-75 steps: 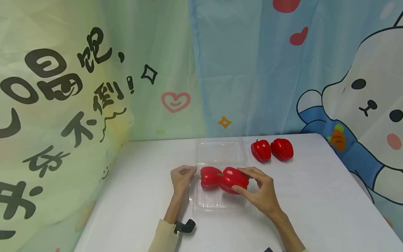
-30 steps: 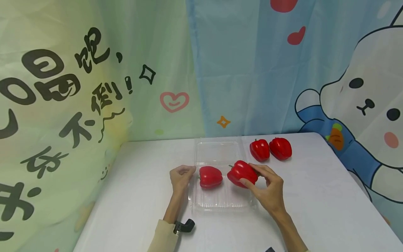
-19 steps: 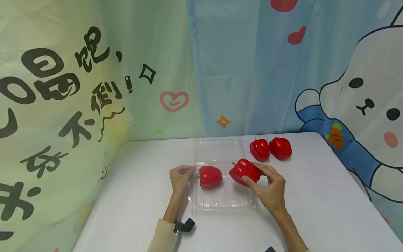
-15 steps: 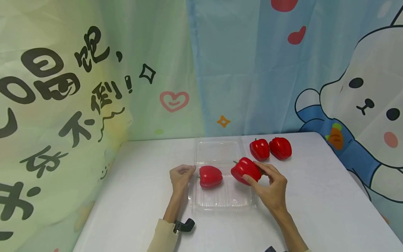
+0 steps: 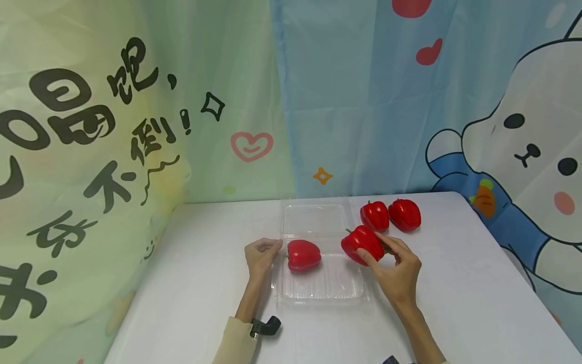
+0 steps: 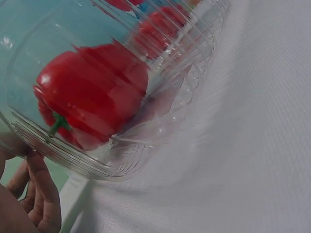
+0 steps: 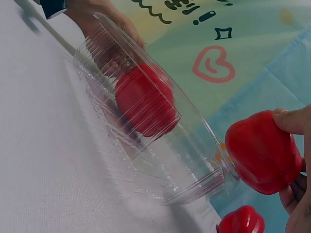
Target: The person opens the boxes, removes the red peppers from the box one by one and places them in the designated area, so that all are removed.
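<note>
A clear plastic box [image 5: 318, 292] lies on the table with its hinged lid [image 5: 316, 218] folded back. On the left side of the box lies one red bell pepper [image 5: 303, 256], its green stem [image 6: 59, 122] pointing left. My left hand [image 5: 261, 259] pinches the box's left rim between thumb and fingers, as the left wrist view shows. Another red bell pepper [image 5: 362, 245] is gripped by my right hand [image 5: 400, 270], thumb in front and fingers behind. This held pepper [image 7: 263, 151] is raised at the right rim of the box in the right wrist view.
Two more red bell peppers, a left one [image 5: 375, 216] and a right one [image 5: 404, 215], rest side by side behind my right hand. A printed curtain [image 5: 327, 101] hangs along the back of the white table [image 5: 195, 283].
My right hand has lifted the pepper from beside the other pepper in the box and carried it right and back, to the right rim. The left hand stays at the left rim.
</note>
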Action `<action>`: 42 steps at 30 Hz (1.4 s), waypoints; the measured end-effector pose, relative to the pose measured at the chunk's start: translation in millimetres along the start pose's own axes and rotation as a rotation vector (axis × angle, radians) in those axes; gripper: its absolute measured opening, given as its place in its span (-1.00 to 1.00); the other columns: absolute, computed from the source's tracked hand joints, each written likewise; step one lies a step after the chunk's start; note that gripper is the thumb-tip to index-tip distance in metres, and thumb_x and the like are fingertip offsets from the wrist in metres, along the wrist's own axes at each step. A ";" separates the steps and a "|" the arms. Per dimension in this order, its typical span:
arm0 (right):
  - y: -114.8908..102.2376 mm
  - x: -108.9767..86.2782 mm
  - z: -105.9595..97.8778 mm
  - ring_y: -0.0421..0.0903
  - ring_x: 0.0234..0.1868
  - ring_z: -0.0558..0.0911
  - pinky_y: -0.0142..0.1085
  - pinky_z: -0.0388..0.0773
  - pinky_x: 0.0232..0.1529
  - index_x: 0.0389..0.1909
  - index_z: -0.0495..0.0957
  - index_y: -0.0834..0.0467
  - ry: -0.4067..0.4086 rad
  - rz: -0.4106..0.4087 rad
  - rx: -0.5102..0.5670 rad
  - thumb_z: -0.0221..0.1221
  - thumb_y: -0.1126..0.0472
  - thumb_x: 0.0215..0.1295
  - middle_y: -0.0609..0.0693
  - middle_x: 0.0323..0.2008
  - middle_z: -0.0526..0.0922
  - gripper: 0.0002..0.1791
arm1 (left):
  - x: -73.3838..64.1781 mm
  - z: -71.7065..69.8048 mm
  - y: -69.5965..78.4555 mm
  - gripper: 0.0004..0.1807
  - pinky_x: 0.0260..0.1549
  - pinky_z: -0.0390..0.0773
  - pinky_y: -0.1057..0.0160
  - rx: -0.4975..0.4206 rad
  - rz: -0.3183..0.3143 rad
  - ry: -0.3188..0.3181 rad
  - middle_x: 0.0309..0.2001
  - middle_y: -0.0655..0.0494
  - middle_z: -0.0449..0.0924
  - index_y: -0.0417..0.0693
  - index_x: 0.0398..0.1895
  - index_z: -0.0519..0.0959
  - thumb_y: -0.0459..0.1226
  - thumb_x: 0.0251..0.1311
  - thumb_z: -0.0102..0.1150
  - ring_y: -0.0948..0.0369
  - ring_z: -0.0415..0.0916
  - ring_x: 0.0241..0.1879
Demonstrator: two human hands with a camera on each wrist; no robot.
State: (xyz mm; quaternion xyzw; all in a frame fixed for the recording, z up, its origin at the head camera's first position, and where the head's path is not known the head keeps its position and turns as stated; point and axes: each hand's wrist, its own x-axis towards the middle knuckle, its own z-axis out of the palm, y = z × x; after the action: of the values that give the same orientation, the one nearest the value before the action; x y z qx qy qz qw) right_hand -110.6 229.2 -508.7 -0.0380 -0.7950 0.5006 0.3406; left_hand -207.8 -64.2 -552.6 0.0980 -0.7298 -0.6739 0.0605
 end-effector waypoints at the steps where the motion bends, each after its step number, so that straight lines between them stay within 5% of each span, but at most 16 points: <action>1: 0.8 0.0 -0.2 -0.47 -0.09 0.65 -0.69 0.56 0.09 0.30 0.72 0.16 0.004 0.005 -0.005 0.62 0.37 0.06 0.20 0.08 0.82 -0.31 | 0.1 0.0 -0.1 -0.80 -0.35 0.58 0.32 -0.007 0.001 0.000 -0.40 -0.20 0.81 -0.34 -0.32 0.79 -0.31 0.21 0.53 0.20 0.63 -0.46; 42: 22.0 -1.1 -5.0 -0.43 -0.07 0.60 -0.70 0.48 0.06 0.34 0.69 0.14 0.201 0.121 -0.093 0.61 0.25 0.15 0.20 0.13 0.81 -0.32 | 0.8 0.1 0.2 -0.82 -0.39 0.58 0.34 -0.002 0.001 -0.002 -0.40 -0.18 0.82 -0.35 -0.33 0.78 -0.33 0.21 0.52 0.22 0.64 -0.48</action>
State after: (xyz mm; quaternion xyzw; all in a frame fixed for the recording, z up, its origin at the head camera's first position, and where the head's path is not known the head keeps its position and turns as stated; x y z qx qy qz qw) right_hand -112.9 243.5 -526.0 -0.1517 -0.7755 0.4766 0.3853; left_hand -208.6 -64.2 -552.5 0.0971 -0.7293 -0.6746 0.0604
